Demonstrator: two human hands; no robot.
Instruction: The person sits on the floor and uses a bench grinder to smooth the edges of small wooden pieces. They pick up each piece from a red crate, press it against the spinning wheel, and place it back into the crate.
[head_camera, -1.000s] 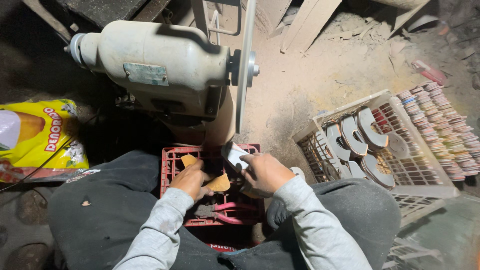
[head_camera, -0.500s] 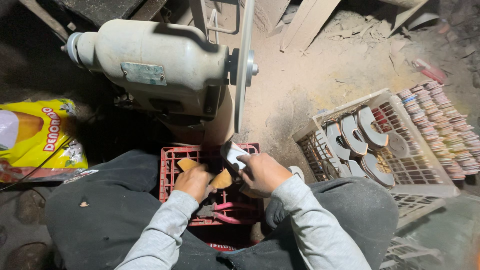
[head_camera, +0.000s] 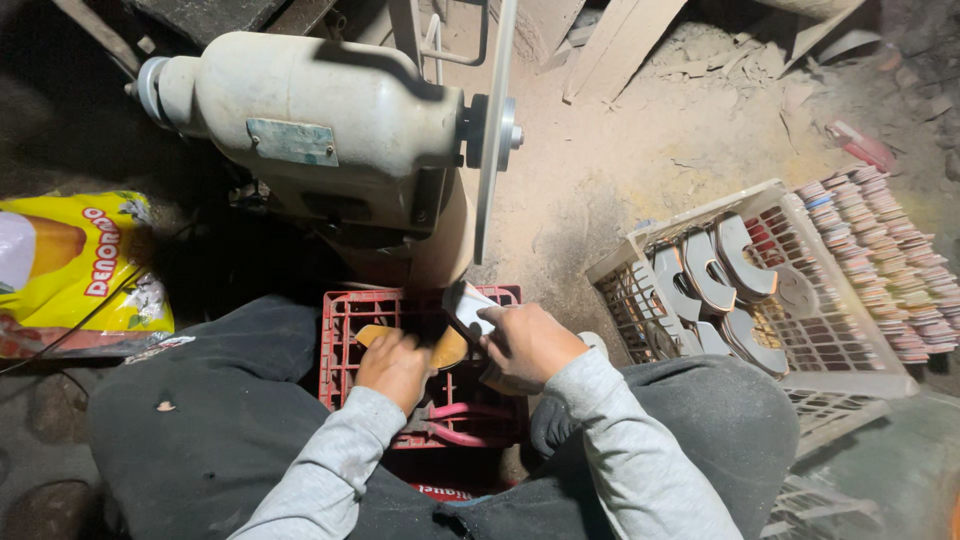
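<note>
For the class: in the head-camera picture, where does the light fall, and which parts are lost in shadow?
Head view: light falls on the dusty floor and the machine; the left edge and lower corners sink into shadow; both hands, left hand and right hand, are lit and sharp over the red crate.

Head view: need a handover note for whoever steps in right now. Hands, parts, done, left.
Left hand: shut on a tan flat piece, held over the red crate.
Right hand: shut on a small white-faced block, touching the tan flat piece.
Grinder motor with its disc stands just ahead of the crate; neither hand touches it.
Pink-handled pliers lie in the crate.
Done: cannot tell; grey curved pieces sit in the white crate at right.
Left: the piece in hand is not yet set down.
</note>
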